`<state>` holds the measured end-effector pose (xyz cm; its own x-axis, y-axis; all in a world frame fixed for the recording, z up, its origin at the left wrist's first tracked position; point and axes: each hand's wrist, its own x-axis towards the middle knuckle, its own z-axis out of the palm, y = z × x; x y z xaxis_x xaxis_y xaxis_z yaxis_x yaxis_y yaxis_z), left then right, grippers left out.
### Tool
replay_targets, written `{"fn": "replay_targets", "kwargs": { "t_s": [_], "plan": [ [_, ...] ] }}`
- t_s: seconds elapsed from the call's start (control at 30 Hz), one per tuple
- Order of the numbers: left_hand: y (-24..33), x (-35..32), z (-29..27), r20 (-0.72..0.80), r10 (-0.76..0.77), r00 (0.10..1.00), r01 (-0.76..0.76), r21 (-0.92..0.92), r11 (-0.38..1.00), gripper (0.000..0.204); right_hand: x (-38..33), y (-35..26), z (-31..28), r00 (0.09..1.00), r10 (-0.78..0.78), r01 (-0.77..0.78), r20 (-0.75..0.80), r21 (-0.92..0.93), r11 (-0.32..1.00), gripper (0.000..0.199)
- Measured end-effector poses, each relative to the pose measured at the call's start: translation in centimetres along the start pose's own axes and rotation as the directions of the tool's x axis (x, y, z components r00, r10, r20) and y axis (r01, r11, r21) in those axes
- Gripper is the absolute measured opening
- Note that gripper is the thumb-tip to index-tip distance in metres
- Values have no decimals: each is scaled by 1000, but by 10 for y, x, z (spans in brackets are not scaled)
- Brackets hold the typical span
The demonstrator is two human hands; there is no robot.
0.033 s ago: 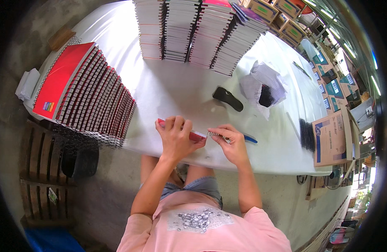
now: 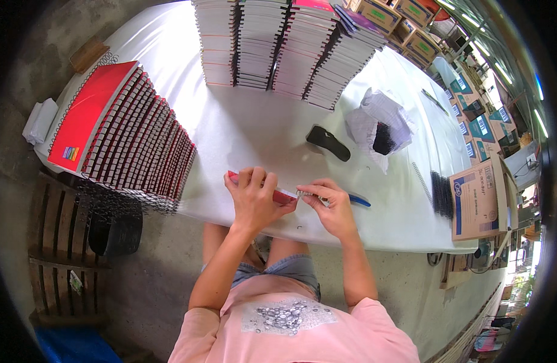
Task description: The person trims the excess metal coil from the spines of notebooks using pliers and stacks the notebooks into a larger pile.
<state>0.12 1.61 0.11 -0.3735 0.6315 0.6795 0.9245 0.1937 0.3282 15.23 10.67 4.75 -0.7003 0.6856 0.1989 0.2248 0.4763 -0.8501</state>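
Near the table's front edge, my left hand (image 2: 253,195) is closed around a red-covered notebook (image 2: 283,196), standing on its edge. The notebook's right end points toward my other hand. My right hand (image 2: 330,202) pinches a thin wire spiral (image 2: 304,195) between thumb and fingertips, its left tip right by the notebook's corner. I cannot tell whether the wire has entered the holes. A slim blue object (image 2: 359,200) sticks out beyond the right hand; whether it is held or lies on the table is hidden.
Red spiral notebooks (image 2: 97,115) are stacked at left. Tall piles of bound books (image 2: 260,48) stand at the back. A black oblong object (image 2: 328,142), crumpled white wrapping (image 2: 378,121) with black coils, more black spirals (image 2: 440,193) and a cardboard box (image 2: 475,199) lie toward the right.
My right hand has shifted very slightly left, bringing the spiral closer to the notebook's corner. The left hand and notebook stay in place.
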Motion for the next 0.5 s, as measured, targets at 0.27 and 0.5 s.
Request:
{"fn": "replay_targets", "kwargs": {
  "t_s": [0.27, 0.5],
  "plan": [
    [0, 2, -6, 65, -4, 998, 5, -13, 1000, 52, 2, 9, -6, 932, 136, -201, 335, 168, 965, 22],
    [-10, 3, -11, 177, 50, 983, -41, -53, 998, 54, 5, -18, -7, 965, 154, -176, 215, 90, 980, 16]
  ]
}}
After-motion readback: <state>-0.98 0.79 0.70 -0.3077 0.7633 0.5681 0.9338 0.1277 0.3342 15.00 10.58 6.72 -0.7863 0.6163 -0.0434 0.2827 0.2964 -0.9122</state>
